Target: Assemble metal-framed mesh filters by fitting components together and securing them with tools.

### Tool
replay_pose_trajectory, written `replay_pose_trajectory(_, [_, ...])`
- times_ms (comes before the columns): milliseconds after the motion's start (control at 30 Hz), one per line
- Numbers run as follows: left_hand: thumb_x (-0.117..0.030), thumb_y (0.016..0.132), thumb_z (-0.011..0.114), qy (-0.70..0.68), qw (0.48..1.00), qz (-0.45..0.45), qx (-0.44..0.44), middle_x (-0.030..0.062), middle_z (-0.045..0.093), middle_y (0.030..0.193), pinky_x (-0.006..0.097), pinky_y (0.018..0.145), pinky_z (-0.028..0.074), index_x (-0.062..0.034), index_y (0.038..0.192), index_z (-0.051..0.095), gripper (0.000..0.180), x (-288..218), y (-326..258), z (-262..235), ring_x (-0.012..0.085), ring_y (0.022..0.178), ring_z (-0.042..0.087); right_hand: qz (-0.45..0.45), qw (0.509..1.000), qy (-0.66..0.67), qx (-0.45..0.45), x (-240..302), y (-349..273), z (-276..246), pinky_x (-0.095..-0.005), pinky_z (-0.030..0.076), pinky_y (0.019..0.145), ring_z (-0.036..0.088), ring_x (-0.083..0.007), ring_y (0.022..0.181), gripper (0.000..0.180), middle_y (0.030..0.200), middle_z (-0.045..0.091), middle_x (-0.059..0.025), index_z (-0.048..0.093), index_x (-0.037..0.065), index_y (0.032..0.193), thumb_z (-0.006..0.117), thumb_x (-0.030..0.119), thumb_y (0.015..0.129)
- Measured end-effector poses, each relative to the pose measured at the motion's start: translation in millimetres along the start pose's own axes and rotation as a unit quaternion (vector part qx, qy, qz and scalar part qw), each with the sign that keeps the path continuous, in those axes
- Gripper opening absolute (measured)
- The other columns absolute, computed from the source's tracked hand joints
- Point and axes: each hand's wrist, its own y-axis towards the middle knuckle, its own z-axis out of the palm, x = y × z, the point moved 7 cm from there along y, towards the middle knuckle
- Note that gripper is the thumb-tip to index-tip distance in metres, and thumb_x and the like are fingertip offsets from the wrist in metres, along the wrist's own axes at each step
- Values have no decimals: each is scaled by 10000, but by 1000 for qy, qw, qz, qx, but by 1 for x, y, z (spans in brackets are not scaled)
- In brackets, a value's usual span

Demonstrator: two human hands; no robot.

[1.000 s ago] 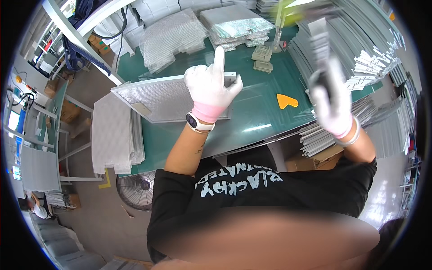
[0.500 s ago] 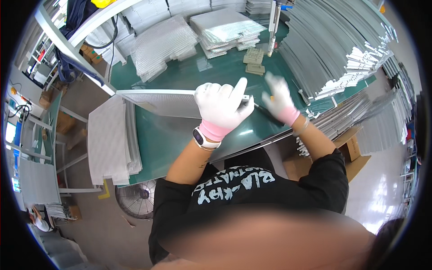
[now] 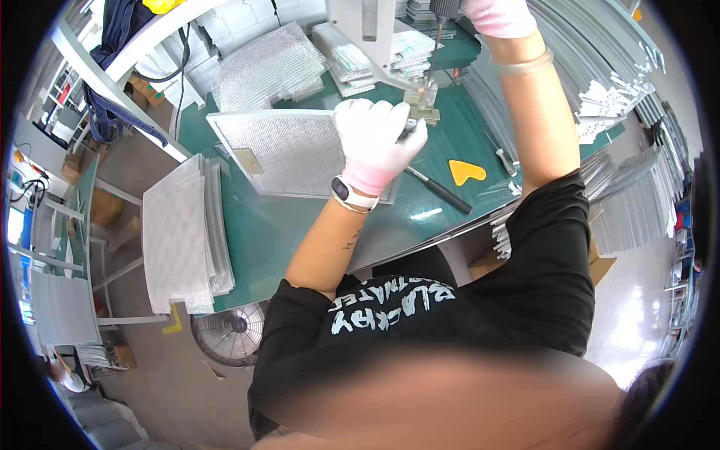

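My left hand [image 3: 379, 139], in a white glove with a pink cuff, is closed on the upper right part of a framed mesh panel [image 3: 292, 154]. The panel leans on the green table, with a small beige patch near its left side. At the top edge my gloved right hand [image 3: 502, 13] is partly cut off, closed around a dark electric screwdriver [image 3: 445, 7]. Its long thin bit points down toward a small metal guide beyond my left hand. Small beige blocks [image 3: 427, 115] lie behind that hand. Its fingertips hide the panel's corner.
A yellow scraper [image 3: 466, 172], a black-handled tool [image 3: 450, 196] and a smaller grey-handled tool [image 3: 505, 160] lie on the table [image 3: 262, 247]. White sheets [image 3: 176, 232] overhang its left end. Mesh sheets [image 3: 266, 67] and grey strips [image 3: 540, 90] are stacked behind. A floor fan [image 3: 232, 330] stands below.
My right hand has gone from above the table up to the electric screwdriver, uncovering the yellow scraper. The panel has tilted, showing more of its mesh face. A white arm now shows at the top.
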Motion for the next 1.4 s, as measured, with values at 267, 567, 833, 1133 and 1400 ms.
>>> replay_pose_trajectory(267, [-254,625,754,-7,999,0,35,2,484,623,393,699,374,-139,692,597,206,4,-3,2,215,644,485,20,997,73,33,-18,-10,18,-210,462,543,557,-102,593,69,741,586,-7,565,100,900,607,148,926])
replay_pose_trajectory(567, [-276,608,780,-27,999,5,37,-6,534,676,400,694,373,-159,725,632,222,13,-9,2,209,665,510,41,994,69,78,-26,-13,25,-204,418,520,529,-96,575,154,705,562,-9,572,74,853,602,202,932])
replay_pose_trajectory(833, [-260,649,793,-56,997,-26,41,-26,644,727,390,671,396,-152,788,682,207,11,-15,1,194,637,587,52,963,154,214,-58,-41,43,-209,350,483,451,-86,554,142,706,517,-18,540,53,940,597,182,920])
replay_pose_trajectory(1133, [-182,685,796,-123,991,-34,27,-12,664,753,341,663,467,-118,870,716,211,4,-17,-8,189,683,624,182,932,295,108,-69,-55,59,-189,331,477,411,-90,535,438,670,463,-26,449,-48,1273,562,174,913])
replay_pose_trajectory(1400, [-126,694,802,-129,989,-44,64,13,638,734,365,706,466,-78,946,721,269,0,-19,-8,212,707,598,150,885,381,220,-64,-66,62,-192,298,409,361,-71,475,535,646,423,-2,419,-30,1318,600,214,878])
